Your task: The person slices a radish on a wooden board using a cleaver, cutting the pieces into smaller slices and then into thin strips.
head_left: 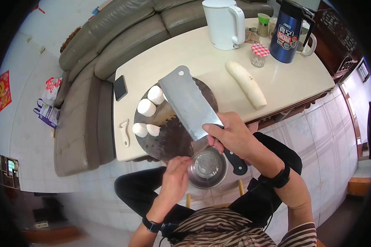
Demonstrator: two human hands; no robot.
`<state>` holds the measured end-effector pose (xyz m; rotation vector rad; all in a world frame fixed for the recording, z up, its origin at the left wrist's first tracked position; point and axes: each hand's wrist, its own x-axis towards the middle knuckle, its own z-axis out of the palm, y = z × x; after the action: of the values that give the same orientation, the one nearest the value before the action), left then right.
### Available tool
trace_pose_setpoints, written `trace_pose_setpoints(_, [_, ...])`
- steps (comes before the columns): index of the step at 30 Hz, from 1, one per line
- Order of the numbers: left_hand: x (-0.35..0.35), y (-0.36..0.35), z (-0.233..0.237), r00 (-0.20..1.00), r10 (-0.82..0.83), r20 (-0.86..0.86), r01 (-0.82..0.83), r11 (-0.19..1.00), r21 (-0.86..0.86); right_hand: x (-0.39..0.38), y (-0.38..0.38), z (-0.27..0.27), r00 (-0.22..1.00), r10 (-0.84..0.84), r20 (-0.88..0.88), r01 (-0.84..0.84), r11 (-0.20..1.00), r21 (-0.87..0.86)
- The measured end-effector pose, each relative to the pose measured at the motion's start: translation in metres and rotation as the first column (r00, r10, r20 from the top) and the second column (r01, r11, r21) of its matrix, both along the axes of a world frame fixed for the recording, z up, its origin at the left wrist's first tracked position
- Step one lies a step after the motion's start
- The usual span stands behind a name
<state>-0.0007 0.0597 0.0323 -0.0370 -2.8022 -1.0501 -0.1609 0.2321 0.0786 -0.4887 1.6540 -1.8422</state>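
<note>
Your right hand (231,136) grips the steel cleaver (187,101), your left hand (175,173) holds the metal bowl (210,166); white chunks (146,108) lie cut on the dark round board (173,138), one long white root (246,84) beside it uncut.

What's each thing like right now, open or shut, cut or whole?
Cleaver, gripped by the right hand, blade flat over the board.
Metal bowl, left hand holds its rim.
Radish pieces, cut, on board.
Long radish, whole.
Kettle, lid shut.
Jar, lid on.
Phone, screen dark.
</note>
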Motion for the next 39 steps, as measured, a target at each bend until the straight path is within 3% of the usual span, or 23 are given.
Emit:
trace_pose_setpoints(4, [0.017,0.004,-0.014,0.997,-0.019,0.073,0.011,0.994,0.107,0.002,-0.001,0.002,1.0,0.017,-0.013,-0.017,1.0,0.026])
trace_pose_setpoints(6, [0.018,0.003,-0.02,0.998,-0.029,0.054,0.025,0.997,0.078,0.001,0.0,0.001,1.0,0.02,-0.011,-0.019,0.999,0.036])
trace_pose_setpoints(11, [0.022,-0.01,-0.043,0.983,0.117,0.144,-0.167,0.895,0.414,0.001,0.0,0.0,1.0,-0.003,-0.005,0.003,0.999,0.034])
trace_pose_setpoints(18, [0.022,-0.007,-0.039,0.958,0.21,0.194,-0.281,0.817,0.504,0.001,-0.003,-0.003,1.0,-0.01,0.006,0.01,0.999,0.045])
trace_pose_setpoints(24, [0.012,-0.004,-0.027,0.971,0.199,0.131,-0.235,0.887,0.399,0.002,-0.003,0.002,0.999,0.0,-0.04,0.003,0.998,0.067])
trace_pose_setpoints(26, [0.004,-0.001,-0.014,0.958,0.207,0.198,-0.261,0.914,0.311,0.001,-0.002,0.0,0.998,0.0,-0.058,0.005,0.996,0.091])
trace_pose_setpoints(28, [-0.004,-0.005,-0.007,0.969,0.205,0.138,-0.238,0.927,0.291,0.0,-0.003,-0.001,0.998,-0.01,-0.069,0.016,0.995,0.097])
trace_pose_setpoints(30, [-0.016,-0.011,0.0,0.955,0.251,-0.158,-0.219,0.955,0.198,0.001,-0.003,-0.001,0.997,-0.019,-0.073,0.027,0.994,0.102])
trace_pose_setpoints(31, [-0.022,-0.012,0.009,0.93,0.337,-0.151,-0.299,0.927,0.229,0.001,-0.003,-0.001,0.998,-0.028,-0.049,0.032,0.995,0.099])
trace_pose_setpoints(34, [-0.035,-0.043,0.006,0.889,0.381,-0.253,-0.358,0.924,0.133,0.001,0.001,0.001,0.999,-0.036,-0.034,0.039,0.995,0.093])
trace_pose_setpoints(38, [-0.051,-0.065,0.008,0.888,0.396,-0.235,-0.433,0.892,-0.134,-0.003,0.011,0.017,0.995,-0.09,-0.03,0.094,0.983,0.16])
trace_pose_setpoints(39, [-0.055,-0.069,0.006,0.886,0.395,-0.243,-0.434,0.891,-0.131,-0.005,0.014,0.019,0.994,-0.106,-0.031,0.11,0.981,0.157])
